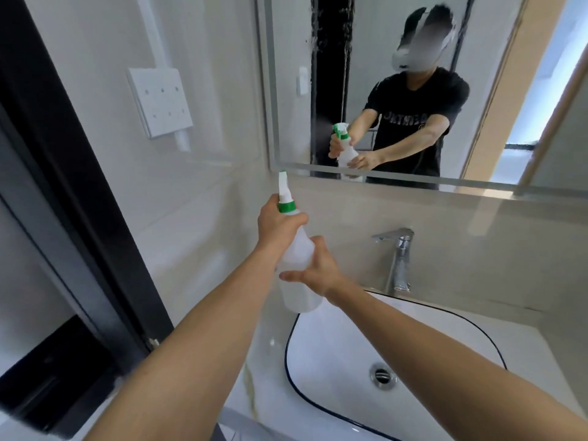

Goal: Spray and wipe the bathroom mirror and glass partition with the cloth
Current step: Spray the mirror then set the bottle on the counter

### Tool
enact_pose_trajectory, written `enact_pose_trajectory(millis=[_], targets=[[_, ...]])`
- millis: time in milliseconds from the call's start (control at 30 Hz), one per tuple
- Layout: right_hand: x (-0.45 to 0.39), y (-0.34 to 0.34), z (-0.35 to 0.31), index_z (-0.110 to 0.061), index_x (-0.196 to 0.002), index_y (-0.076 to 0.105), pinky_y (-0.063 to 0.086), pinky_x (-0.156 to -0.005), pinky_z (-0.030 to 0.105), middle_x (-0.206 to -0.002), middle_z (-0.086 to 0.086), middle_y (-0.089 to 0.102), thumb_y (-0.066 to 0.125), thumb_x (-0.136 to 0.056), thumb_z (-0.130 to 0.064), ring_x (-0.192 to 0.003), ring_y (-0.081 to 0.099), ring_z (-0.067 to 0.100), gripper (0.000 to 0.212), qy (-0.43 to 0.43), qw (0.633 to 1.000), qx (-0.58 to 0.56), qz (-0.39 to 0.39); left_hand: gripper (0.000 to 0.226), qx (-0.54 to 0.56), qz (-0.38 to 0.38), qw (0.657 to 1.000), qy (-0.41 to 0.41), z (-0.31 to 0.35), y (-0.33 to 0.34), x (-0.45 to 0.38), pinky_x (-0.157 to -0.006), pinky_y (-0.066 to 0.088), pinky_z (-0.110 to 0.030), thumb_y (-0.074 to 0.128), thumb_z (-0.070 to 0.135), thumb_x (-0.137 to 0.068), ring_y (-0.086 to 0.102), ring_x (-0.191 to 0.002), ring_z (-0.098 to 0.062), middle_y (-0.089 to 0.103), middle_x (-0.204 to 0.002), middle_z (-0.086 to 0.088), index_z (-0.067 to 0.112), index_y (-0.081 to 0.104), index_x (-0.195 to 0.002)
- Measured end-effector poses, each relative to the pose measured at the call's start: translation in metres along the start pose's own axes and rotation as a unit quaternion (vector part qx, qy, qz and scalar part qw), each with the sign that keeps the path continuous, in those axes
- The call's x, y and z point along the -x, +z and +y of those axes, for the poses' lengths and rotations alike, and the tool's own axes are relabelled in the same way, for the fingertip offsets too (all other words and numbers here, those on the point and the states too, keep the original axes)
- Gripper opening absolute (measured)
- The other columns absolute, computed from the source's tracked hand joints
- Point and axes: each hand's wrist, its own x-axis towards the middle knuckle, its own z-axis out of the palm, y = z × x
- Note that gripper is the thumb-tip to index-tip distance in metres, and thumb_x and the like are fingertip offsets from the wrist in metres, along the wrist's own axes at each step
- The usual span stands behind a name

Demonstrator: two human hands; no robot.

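1. Spray bottle (297, 265): translucent white plastic, green plastic collar.
2. Faucet (399, 259): shiny chromed metal.
3. Sink (461, 338): glossy white ceramic look.
4. Mirror (397, 43): glossy glass, wet streaks.
5. Wall switch plate (160, 101): smooth white plastic.

So the spray bottle (297, 259) is held over the sink's (334, 361) back-left corner, left hand (276, 226) up at the neck, right hand (315, 268) lower on the body. Mirror (413, 74) sits above and beyond the grip, tap (397, 259) off to its right, wall socket (162, 101) up left.
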Motion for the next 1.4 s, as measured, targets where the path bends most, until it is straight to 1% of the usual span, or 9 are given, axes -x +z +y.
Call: enact_pose_trajectory(millis=[133, 333, 467, 633, 767, 967, 1100, 1233, 1400], targets=[[0.009, 0.001, 0.011, -0.014, -0.118, 0.035, 0.047, -0.078, 0.036, -0.108, 0.000, 0.053, 0.089, -0.067, -0.025, -0.100, 0.055, 0.023, 0.075, 0.027, 0.999, -0.017, 0.011, 0.038, 0.002, -0.023, 1.000, -0.021, -0.008, 0.009, 0.003, -0.069, 0.048, -0.032, 0.071, 0.021, -0.055, 0.062, -0.073, -0.019, 0.066, -0.083, 0.001, 0.015, 0.064, -0.092], [0.023, -0.015, 0.028, -0.016, -0.118, 0.036, 0.044, -0.067, 0.030, -0.104, -0.003, 0.055, 0.090, -0.067, -0.022, -0.095, 0.056, 0.020, 0.074, 0.061, 0.996, -0.047, 0.050, 0.038, 0.025, -0.093, 0.995, -0.027, -0.013, 0.040, 0.010, -0.077, 0.050, -0.031, 0.072, 0.007, -0.070, 0.063, -0.084, -0.016, 0.069, -0.104, 0.001, 0.018, 0.064, -0.105], [0.033, -0.037, 0.041, -0.020, -0.113, 0.036, 0.042, -0.062, 0.026, -0.107, 0.000, 0.056, 0.090, -0.066, -0.023, -0.095, 0.057, 0.022, 0.072, 0.075, 0.993, -0.040, 0.085, 0.038, 0.024, -0.126, 0.991, -0.029, -0.009, 0.071, 0.017, -0.070, 0.049, -0.032, 0.070, 0.017, -0.057, 0.062, -0.075, -0.018, 0.067, -0.087, 0.003, 0.018, 0.064, -0.095], [0.047, -0.069, 0.058, -0.017, -0.121, 0.037, 0.052, -0.079, 0.038, -0.114, 0.003, 0.059, 0.091, -0.065, -0.023, -0.103, 0.059, 0.024, 0.078, 0.098, 0.985, -0.051, 0.134, 0.037, 0.014, -0.175, 0.984, -0.014, -0.001, 0.115, 0.027, -0.070, 0.049, -0.033, 0.071, 0.019, -0.055, 0.062, -0.074, -0.020, 0.067, -0.083, 0.000, 0.018, 0.064, -0.092], [0.061, -0.099, 0.069, -0.021, -0.126, 0.036, 0.054, -0.086, 0.042, -0.117, 0.001, 0.058, 0.090, -0.064, -0.026, -0.107, 0.059, 0.024, 0.083, 0.116, 0.976, -0.065, 0.174, 0.033, 0.019, -0.230, 0.973, 0.008, 0.014, 0.153, 0.040, -0.067, 0.048, -0.028, 0.073, 0.006, -0.069, 0.061, -0.074, -0.018, 0.064, -0.085, -0.002, 0.012, 0.063, -0.100], [0.094, -0.148, 0.087, -0.021, -0.124, 0.036, 0.051, -0.074, 0.032, -0.116, 0.000, 0.058, 0.089, -0.067, -0.028, -0.104, 0.058, 0.022, 0.078, 0.141, 0.960, -0.054, 0.235, 0.024, 0.017, -0.294, 0.955, 0.040, 0.034, 0.213, 0.071, -0.066, 0.047, -0.031, 0.070, 0.005, -0.069, 0.058, -0.074, -0.021, 0.062, -0.081, -0.003, 0.016, 0.059, -0.087], [0.115, -0.176, 0.100, -0.020, -0.123, 0.036, 0.054, -0.088, 0.045, -0.115, 0.001, 0.058, 0.090, -0.064, -0.028, -0.105, 0.060, 0.024, 0.081, 0.159, 0.946, -0.043, 0.278, 0.025, 0.020, -0.328, 0.943, 0.055, 0.046, 0.248, 0.097, -0.063, 0.044, -0.029, 0.072, 0.004, -0.069, 0.057, -0.070, -0.020, 0.062, -0.079, -0.004, 0.009, 0.061, -0.090], [0.137, -0.204, 0.107, -0.018, -0.123, 0.036, 0.051, -0.080, 0.035, -0.116, 0.002, 0.058, 0.090, -0.066, -0.027, -0.104, 0.059, 0.024, 0.079, 0.169, 0.934, -0.030, 0.313, 0.032, 0.041, -0.371, 0.926, 0.057, 0.061, 0.279, 0.120, -0.068, 0.047, -0.029, 0.072, 0.006, -0.066, 0.059, -0.074, -0.019, 0.065, -0.084, -0.003, 0.008, 0.063, -0.097], [0.160, -0.235, 0.116, -0.016, -0.126, 0.037, 0.052, -0.091, 0.049, -0.117, 0.003, 0.059, 0.091, -0.064, -0.027, -0.107, 0.060, 0.028, 0.083, 0.184, 0.919, -0.024, 0.349, 0.037, 0.055, -0.388, 0.918, 0.064, 0.075, 0.314, 0.147, -0.073, 0.048, -0.031, 0.072, 0.005, -0.067, 0.059, -0.076, -0.021, 0.066, -0.091, -0.005, 0.007, 0.064, -0.103]])
